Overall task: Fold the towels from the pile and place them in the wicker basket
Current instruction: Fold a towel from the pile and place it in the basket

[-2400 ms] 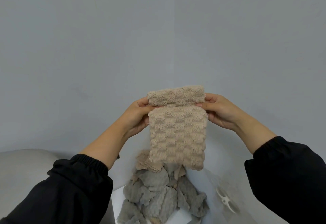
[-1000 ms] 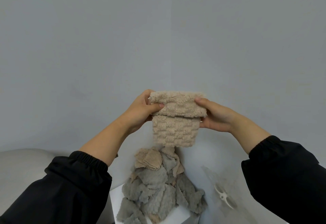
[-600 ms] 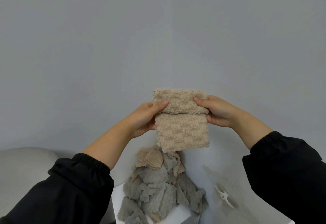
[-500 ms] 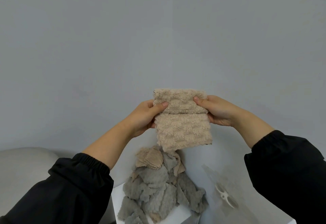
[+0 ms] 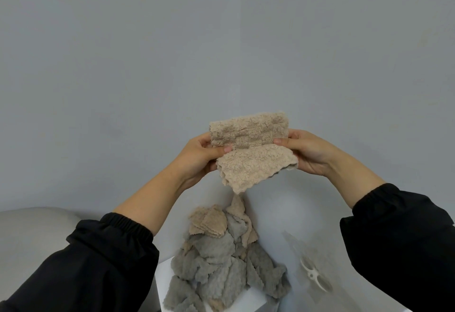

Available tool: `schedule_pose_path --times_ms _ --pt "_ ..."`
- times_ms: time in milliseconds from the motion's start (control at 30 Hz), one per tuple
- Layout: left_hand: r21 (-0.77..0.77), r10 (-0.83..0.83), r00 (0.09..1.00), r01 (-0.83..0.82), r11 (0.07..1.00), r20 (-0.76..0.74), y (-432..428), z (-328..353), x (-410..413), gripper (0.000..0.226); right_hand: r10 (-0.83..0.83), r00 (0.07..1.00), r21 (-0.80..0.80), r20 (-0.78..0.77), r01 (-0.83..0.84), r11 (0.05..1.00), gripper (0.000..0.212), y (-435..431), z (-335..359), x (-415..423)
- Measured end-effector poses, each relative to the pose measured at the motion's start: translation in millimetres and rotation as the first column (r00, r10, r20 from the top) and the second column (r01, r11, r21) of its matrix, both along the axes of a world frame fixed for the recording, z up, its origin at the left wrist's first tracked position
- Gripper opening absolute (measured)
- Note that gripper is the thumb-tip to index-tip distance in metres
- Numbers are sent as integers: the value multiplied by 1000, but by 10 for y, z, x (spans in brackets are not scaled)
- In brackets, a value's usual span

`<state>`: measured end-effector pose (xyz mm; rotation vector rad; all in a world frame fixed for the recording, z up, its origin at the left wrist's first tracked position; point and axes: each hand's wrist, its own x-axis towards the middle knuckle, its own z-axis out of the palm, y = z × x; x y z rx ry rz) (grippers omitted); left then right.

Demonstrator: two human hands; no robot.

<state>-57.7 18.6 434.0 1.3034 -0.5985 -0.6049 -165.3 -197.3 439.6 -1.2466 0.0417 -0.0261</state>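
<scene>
A beige fluffy towel (image 5: pixel 251 147) is held up in the air in front of the grey wall, folded over on itself with a lower flap tilting toward me. My left hand (image 5: pixel 200 155) pinches its left edge with the thumb on top. My right hand (image 5: pixel 304 150) pinches its right edge the same way. Below them, a pile of grey and beige towels (image 5: pixel 221 257) lies on a white surface (image 5: pixel 163 284). The wicker basket is out of view.
A white clip-like object (image 5: pixel 314 276) lies on the surface to the right of the pile. A pale grey rounded shape (image 5: pixel 32 233) fills the lower left. Both black sleeves frame the bottom corners.
The hanging lower part of the beige towel has swung up toward me, so the towel is shorter and more bunched. Both hands keep their grip on its edges.
</scene>
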Motion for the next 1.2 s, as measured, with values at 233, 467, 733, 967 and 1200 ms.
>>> schedule_pose_path --times_ms 233,467,733,967,1200 --pt "-55 -155 943 145 988 -296 -31 -61 -4 28 -18 999 117 31 14 993 49 13 -20 28" --pt "-170 -181 907 124 978 -379 -14 -95 108 31 23 999 176 48 -31 984 72 -48 -49 53" --pt "-51 -181 905 174 983 -385 77 19 164 52 -84 996 387 29 67 920 48 -11 43 -23" --pt "177 -206 922 274 945 -328 44 38 173 50 -24 998 -47 50 26 999 15 41 72 11" --pt "336 -208 971 237 911 -121 31 -16 193 49 -12 999 -366 41 26 930 54 18 57 -18"
